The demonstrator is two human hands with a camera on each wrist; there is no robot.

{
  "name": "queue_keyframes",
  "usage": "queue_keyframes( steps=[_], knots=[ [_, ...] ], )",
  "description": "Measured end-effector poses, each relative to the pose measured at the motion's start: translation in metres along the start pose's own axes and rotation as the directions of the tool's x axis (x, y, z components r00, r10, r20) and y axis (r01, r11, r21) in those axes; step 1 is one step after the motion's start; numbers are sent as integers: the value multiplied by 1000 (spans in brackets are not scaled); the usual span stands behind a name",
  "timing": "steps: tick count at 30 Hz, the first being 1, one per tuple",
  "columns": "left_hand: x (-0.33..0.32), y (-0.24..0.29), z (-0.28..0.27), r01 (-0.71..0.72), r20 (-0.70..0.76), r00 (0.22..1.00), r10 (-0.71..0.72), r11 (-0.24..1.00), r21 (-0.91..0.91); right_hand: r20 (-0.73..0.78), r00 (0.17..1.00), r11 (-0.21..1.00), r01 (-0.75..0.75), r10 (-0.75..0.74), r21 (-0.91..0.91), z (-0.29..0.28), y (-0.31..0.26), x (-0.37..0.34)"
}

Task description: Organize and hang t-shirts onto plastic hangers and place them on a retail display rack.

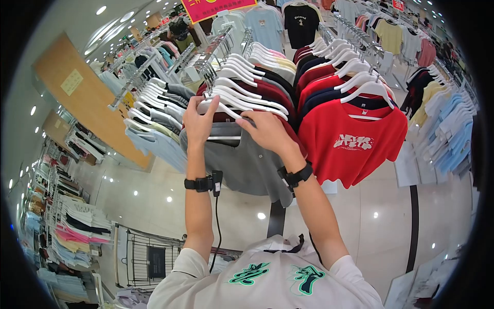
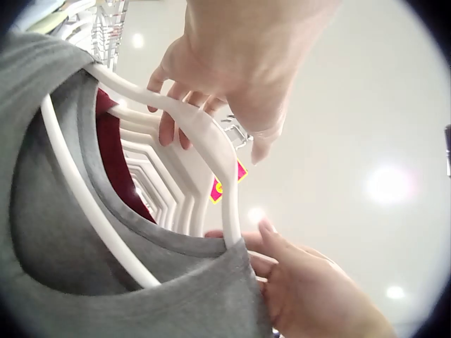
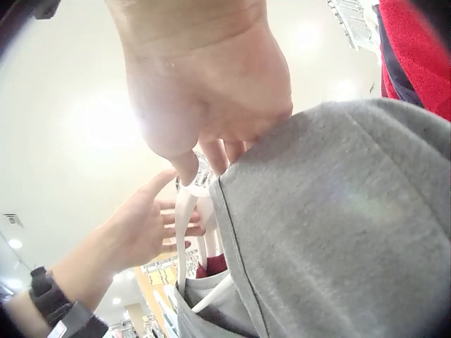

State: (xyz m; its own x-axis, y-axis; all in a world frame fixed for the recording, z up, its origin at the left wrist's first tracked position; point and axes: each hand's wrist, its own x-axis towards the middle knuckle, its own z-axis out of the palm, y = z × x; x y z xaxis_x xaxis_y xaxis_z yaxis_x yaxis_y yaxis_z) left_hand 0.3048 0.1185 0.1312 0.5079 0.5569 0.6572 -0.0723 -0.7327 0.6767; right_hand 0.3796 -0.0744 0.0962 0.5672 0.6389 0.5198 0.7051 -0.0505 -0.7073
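A grey T-shirt (image 1: 236, 165) hangs on a white hanger (image 2: 204, 130) at the near end of a rail. My left hand (image 1: 198, 123) grips the hanger's top near the hook, its fingers behind the white plastic and its thumb toward the hook. My right hand (image 1: 270, 131) holds the hanger's right arm at the shirt's shoulder, thumb on the near side. The left wrist view shows the hanger's bar (image 2: 91, 201) crossing the shirt's neck opening. Right behind are more white hangers and a dark red shirt (image 2: 116, 148). Grey fabric hides part of my right fingers in the right wrist view.
Red T-shirts (image 1: 355, 139) hang close on the right rail. Lighter shirts (image 1: 154, 144) hang to the left, before a tan panel (image 1: 87, 98). A shopping cart (image 1: 149, 255) stands at lower left. Glossy tiled floor (image 1: 236, 221) lies below, and a pink sign (image 1: 216, 7) hangs ahead.
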Motion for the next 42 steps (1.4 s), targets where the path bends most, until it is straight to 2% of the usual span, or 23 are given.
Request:
queue_keyframes(
  steps=[2,6,8,10,12,14,16,18,19,20,21,23,25,28,30,33,34,36,37,38,40,41,42],
  knots=[
    [4,7,10,-52,-34,998,55,995,89,42,999,998,-27,30,-59,10,6,5],
    [10,5,21,-40,-81,996,48,994,105,35,997,997,-66,68,-48,17,14,14],
    [22,2,27,-34,-66,997,38,997,63,-53,993,992,112,-109,57,23,33,29],
    [26,-4,35,-17,-68,998,18,1000,22,-43,989,987,144,-142,75,19,40,40],
    [30,-5,40,-41,-87,995,45,998,45,-82,980,966,191,-179,175,11,43,48],
    [31,-4,42,-4,-95,995,10,998,63,-111,991,947,100,-69,305,-8,38,46],
    [31,-15,47,-35,-186,980,65,986,162,-278,961,935,110,-13,338,-23,47,45],
    [32,-20,52,-6,-215,975,53,977,211,-383,921,978,138,-68,159,-38,78,51],
    [33,-27,56,-126,-272,941,201,955,269,-390,919,991,100,-59,85,-45,92,52],
    [35,-32,58,-240,-315,883,348,911,336,-313,950,996,34,-4,88,-52,104,53],
    [32,-17,61,-159,-294,938,182,982,100,-241,970,993,7,21,114,-58,110,54],
    [36,-23,60,-114,-260,955,142,986,118,-94,995,992,-23,35,128,-58,122,53],
    [39,-32,60,-53,-199,978,66,996,74,-72,997,995,3,4,100,-55,123,54],
    [38,-33,59,-45,-186,981,45,999,9,-63,997,992,-29,37,125,-54,117,53],
    [36,-27,55,-53,-182,982,60,998,39,-35,999,993,-32,36,114,-54,112,53],
    [31,-23,55,37,-148,988,-43,998,-46,33,999,999,13,-15,37,-54,108,54],
    [29,-23,54,35,-155,987,-41,998,-42,35,999,999,20,-22,40,-51,112,54],
    [24,-20,50,-23,-175,984,32,998,52,144,983,986,131,-115,-102,-41,118,52],
    [23,-23,49,-36,-183,982,46,998,56,162,980,987,130,-114,-92,-40,117,51],
    [21,-23,47,-4,-181,983,13,999,53,174,977,986,142,-126,-85,-39,115,50],
    [16,-13,45,62,-175,983,-51,997,53,116,988,994,99,-104,54,-41,107,51],
    [13,-13,45,20,-194,981,-7,998,63,38,989,979,137,-144,149,-39,107,52],
    [14,-14,46,-78,-231,967,108,988,136,-79,977,954,212,-199,213,-38,107,55]
  ],
)
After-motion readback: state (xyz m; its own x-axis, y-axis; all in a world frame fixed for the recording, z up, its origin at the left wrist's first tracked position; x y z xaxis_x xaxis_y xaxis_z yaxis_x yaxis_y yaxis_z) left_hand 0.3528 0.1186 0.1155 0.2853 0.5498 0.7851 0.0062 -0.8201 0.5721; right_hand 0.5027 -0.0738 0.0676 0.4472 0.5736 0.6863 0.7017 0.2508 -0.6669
